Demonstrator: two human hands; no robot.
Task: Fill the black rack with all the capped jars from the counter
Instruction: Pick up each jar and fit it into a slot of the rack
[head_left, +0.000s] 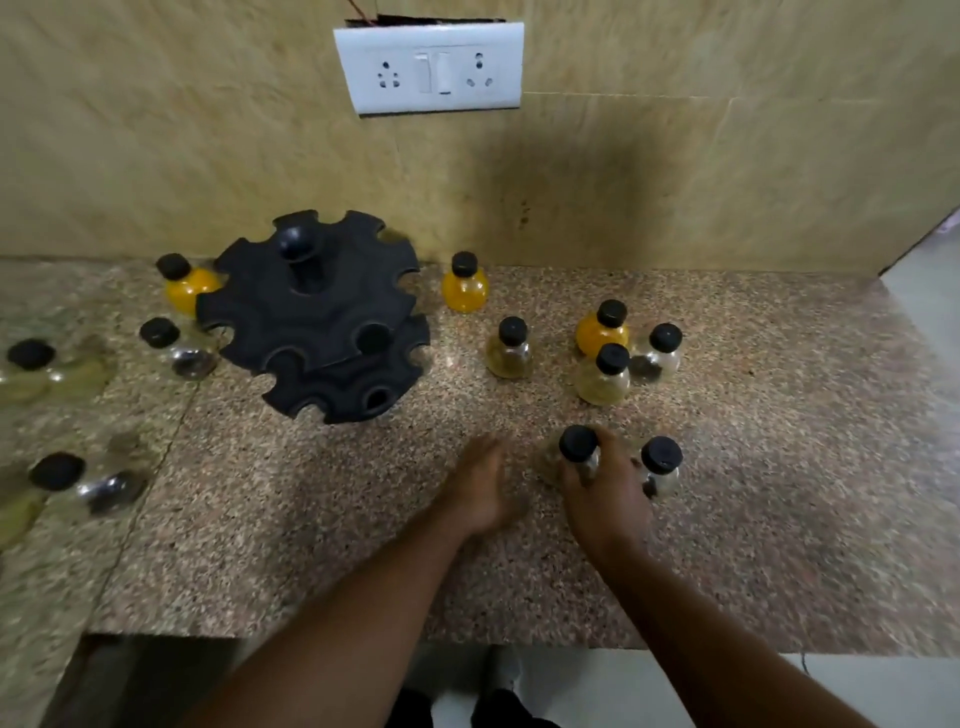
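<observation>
A black two-tier rack (317, 317) with notched rims and a knob on top stands at the back left of the granite counter (363, 545); its slots hold nothing I can see. Several small black-capped jars stand around it, some with yellow powder (464, 285), some pale or clear (509, 349). My right hand (602, 493) is wrapped around a clear jar (577, 447) near the front right, next to another clear jar (661, 465). My left hand (480, 483) rests flat on the counter beside it, holding nothing.
More capped jars stand at the far left (31, 358), (57, 473) and behind the rack (179, 280). A cluster of jars (605, 364) sits right of centre. A white socket plate (428, 67) is on the tiled wall. The counter's front edge runs near my forearms.
</observation>
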